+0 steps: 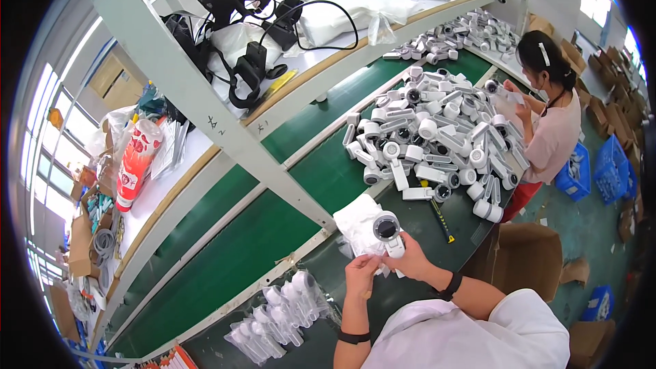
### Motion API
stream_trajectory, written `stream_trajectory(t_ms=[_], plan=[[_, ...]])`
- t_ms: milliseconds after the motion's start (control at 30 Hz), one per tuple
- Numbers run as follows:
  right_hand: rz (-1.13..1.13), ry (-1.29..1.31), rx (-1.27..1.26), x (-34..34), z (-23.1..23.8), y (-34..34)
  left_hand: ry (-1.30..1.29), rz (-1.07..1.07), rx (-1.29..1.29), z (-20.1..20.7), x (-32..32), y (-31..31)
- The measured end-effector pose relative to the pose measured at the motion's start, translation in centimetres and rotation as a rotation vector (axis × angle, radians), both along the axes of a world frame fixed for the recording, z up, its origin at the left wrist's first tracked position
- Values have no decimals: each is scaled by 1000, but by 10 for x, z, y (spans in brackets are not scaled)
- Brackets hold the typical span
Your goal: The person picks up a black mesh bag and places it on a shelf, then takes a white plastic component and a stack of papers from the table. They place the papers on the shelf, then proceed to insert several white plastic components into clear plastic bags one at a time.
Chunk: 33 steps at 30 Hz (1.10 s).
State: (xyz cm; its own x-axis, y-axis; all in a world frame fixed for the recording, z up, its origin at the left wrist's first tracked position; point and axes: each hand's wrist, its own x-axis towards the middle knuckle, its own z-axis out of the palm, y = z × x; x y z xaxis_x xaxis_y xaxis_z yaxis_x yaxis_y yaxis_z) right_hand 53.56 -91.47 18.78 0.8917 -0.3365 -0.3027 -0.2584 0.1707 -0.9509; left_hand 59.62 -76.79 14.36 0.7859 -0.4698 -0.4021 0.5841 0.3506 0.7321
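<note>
My right hand [411, 260] is closed round the handle of a white handheld device [387, 227] with a round, dark-faced head, which looks like a small handheld fan. The head points away from me. My left hand [362, 275] is pinched closed beside the lower end of the handle; what lies between its fingers is too small to make out. Just beyond both hands lies a stack of thin white plastic bags [357, 224]. Left of my left hand, several similar devices in clear bags [277, 318] lie in a row on the dark green bench.
A large heap of unbagged white devices [437, 130] covers the bench ahead, with a yellow-and-black box cutter [441, 221] near it. A co-worker [550, 109] stands at the right. An open cardboard box [519, 260] is at the right; a shelf post [205, 89] slants down at the left.
</note>
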Motion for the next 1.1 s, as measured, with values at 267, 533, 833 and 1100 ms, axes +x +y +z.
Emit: stream_trajectory(t_ms=[267,533,833,1100], plan=[[-168,-23,-23,-2,6,-5,50,89,-240,6,2,7],[-112,-3,-54,-12,26,-9,103,230,-204,32,7,15],[601,111,-149,-41,112,-26,-253,228,244,70,7,10],[853,268,-182,-25,87,-35,-511,-7,143,68,7,11]])
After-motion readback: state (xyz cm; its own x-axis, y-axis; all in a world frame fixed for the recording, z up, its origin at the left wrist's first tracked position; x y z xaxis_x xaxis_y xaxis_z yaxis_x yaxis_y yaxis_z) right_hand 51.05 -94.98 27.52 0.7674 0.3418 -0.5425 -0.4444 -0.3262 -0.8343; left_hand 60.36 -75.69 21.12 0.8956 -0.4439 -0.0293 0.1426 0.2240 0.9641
